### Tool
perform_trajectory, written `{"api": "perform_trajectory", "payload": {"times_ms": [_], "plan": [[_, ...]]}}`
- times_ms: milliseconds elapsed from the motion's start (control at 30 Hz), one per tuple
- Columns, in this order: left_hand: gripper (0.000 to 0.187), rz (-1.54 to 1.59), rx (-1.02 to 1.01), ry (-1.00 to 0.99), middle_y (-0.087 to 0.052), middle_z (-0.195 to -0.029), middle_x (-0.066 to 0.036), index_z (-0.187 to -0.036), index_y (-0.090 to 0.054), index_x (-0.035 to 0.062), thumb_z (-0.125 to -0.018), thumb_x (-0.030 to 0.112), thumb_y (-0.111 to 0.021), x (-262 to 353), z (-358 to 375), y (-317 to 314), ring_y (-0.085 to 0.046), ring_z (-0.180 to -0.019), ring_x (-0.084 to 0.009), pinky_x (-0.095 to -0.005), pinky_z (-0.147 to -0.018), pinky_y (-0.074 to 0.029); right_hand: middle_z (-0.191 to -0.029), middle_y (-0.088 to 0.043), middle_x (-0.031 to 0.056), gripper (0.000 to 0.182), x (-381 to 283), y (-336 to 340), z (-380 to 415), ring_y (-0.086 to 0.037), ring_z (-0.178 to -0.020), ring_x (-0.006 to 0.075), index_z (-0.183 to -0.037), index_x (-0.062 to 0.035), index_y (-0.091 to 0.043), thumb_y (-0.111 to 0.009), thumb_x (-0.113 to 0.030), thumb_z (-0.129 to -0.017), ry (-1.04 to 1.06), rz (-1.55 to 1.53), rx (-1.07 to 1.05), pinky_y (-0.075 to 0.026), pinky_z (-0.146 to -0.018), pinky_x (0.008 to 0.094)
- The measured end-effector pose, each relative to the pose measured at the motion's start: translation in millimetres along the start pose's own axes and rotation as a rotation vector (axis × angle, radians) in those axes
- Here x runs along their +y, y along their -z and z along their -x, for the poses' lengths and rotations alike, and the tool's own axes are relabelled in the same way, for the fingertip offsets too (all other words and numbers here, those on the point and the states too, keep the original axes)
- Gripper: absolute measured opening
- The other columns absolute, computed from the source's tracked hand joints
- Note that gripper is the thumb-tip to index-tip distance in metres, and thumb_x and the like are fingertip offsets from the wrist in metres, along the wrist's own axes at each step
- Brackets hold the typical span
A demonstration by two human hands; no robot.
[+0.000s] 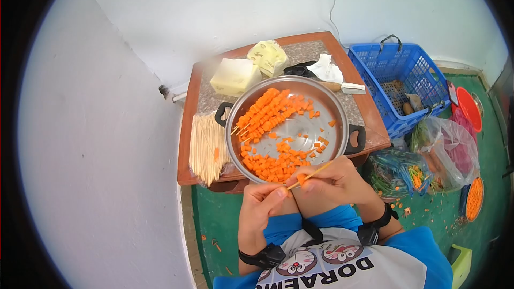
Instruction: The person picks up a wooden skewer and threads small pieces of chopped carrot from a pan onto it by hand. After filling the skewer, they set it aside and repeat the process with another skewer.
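Just in front of a wide metal pan (342,115), both hands meet over the lap. My left hand (262,203) pinches one end of a thin wooden skewer (321,169). The fingers of my right hand (334,182) are closed round an orange carrot piece (301,178) on that skewer. Inside the pan, skewers threaded with carrot pieces (267,111) lie at the upper left. Loose carrot cubes (278,165) are heaped at its near side. A bundle of bare skewers (206,147) lies left of the pan.
Behind the pan are a pale yellow block (235,76), crumpled paper (267,56) and a cleaver (352,88). A blue crate (369,56) stands right of the table (187,150). Bags of vegetables (399,174) and a bowl of carrot pieces (474,200) are on the green floor.
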State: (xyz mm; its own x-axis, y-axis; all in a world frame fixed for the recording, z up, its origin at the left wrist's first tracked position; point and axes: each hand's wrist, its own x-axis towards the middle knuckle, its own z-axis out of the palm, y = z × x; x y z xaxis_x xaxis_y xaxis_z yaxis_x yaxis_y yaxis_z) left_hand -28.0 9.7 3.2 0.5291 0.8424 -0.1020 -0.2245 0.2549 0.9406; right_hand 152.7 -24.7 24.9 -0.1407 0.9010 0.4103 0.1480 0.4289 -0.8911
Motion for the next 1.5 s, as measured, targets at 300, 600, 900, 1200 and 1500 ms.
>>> {"api": "perform_trajectory", "payload": {"times_ms": [300, 600, 900, 1200, 1500], "plan": [[0.017, 0.001, 0.044, 0.025, -0.036, -0.047, 0.002, -0.071, -0.052, -0.0050, -0.079, 0.010, -0.052, -5.3, -1.1, 3.7, -0.026, -0.039, -0.0032, -0.0177, -0.036, -0.019, -0.068, -0.060, 0.0109, 0.019, 4.9, -1.6, -2.2, -0.056, -0.059, 0.0125, -0.088, 0.0019, -0.059, -0.057, -0.011, -0.075, -0.097, 0.022, -0.015, -0.043, -0.053, 0.0230], [0.025, 0.106, -0.038, 0.050, -0.039, -0.053, -0.001, -0.087, -0.050, -0.0039, -0.082, 0.021, -0.049, -2.7, 0.6, -4.6, -0.031, -0.042, -0.0047, -0.0175, -0.038, -0.024, -0.075, -0.059, 0.0120, 0.021, 6.2, -12.7, -2.8, -0.058, -0.065, 0.0172, -0.091, 0.0002, -0.058, -0.057, -0.013, -0.075, -0.092, 0.083, -0.013, -0.045, -0.054, 0.0238], [0.029, 0.042, -0.042, 0.017, -0.041, -0.058, 0.001, -0.100, -0.049, -0.0030, -0.087, 0.021, -0.041, -11.1, 4.5, -0.4, -0.034, -0.047, -0.0030, -0.0155, -0.041, -0.028, -0.075, -0.058, 0.0074, 0.022, 9.0, -18.0, -0.2, -0.055, -0.065, 0.0108, -0.092, -0.0001, -0.059, -0.060, -0.006, -0.071, -0.099, -0.030, 0.111, -0.046, -0.052, 0.0218], [0.035, -0.075, -0.114, -0.063, -0.037, -0.052, 0.003, -0.081, -0.052, -0.0023, -0.088, 0.029, -0.037, -13.7, 3.5, -1.5, -0.031, -0.043, -0.0024, -0.0164, -0.040, -0.024, -0.077, -0.058, 0.0082, 0.022, 7.1, -10.4, 1.1, -0.053, -0.054, 0.0087, -0.094, 0.0024, -0.058, -0.058, -0.005, -0.074, -0.260, -0.400, 0.214, -0.045, -0.045, 0.0178], [0.038, -0.148, -0.025, -0.202, -0.037, -0.050, 0.002, -0.064, -0.047, 0.0023, -0.087, 0.032, -0.038, -16.4, 6.0, -6.3, -0.031, -0.043, -0.0038, -0.0178, -0.040, -0.025, -0.074, -0.059, 0.0071, 0.024, 1.4, -9.4, 1.7, -0.054, -0.053, 0.0084, -0.097, 0.0042, -0.056, -0.056, -0.008, -0.077, -0.398, -0.521, 0.143, -0.046, -0.044, 0.0177]]}}
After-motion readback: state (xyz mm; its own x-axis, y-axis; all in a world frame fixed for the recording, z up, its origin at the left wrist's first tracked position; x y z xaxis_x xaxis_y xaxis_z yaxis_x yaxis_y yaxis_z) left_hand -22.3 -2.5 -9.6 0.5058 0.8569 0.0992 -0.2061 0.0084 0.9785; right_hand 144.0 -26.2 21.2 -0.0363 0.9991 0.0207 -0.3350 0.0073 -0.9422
